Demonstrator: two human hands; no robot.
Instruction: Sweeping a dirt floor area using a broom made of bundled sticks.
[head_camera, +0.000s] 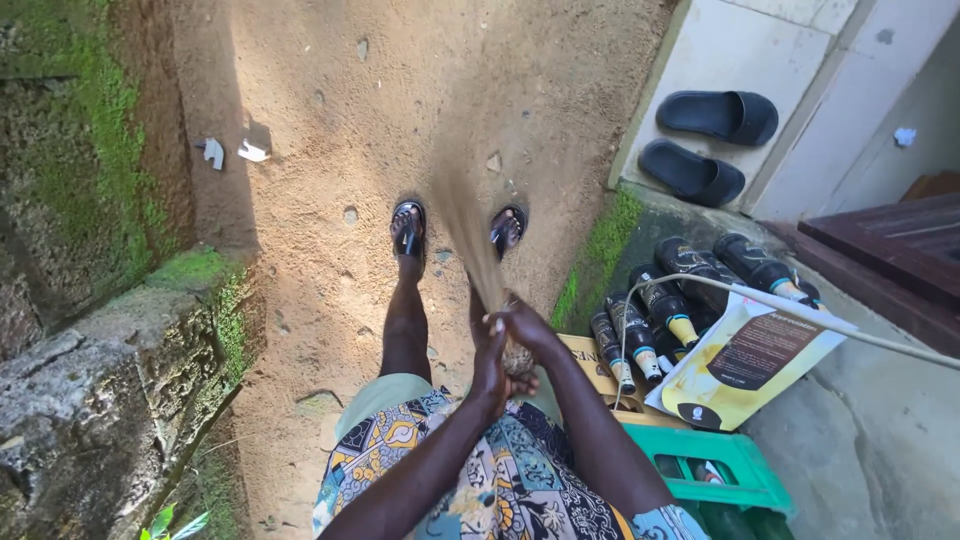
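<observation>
Hands are gripping a broom (470, 235) of thin brown bristles in front of the person's body, above a sandy dirt path (330, 120). The left hand (490, 365) is wrapping its fingers tight around the bound top of the bundle, and the right hand (522, 330) is closing over it from the other side, so both sets of fingers are clamping the broom. The bristles are fanning down, blurred, toward the ground between two feet in black sandals (408, 228).

Right of the legs, dark bottles (690, 270) with cream and gold labels are lying in a row against a mossy step. A cream and yellow paper bag (745, 365) bearing a dark brown rectangular label and a dark round mark is leaning over a yellowish cardboard box (592, 362). A green plastic crate (735, 465) is standing just below them. A white cable (800, 305) is running across the bottles.

Two black slippers (705, 140) are resting on a pale tiled step. White scraps (230, 152) are lying on the dirt beside a mossy stone wall (90, 200).
</observation>
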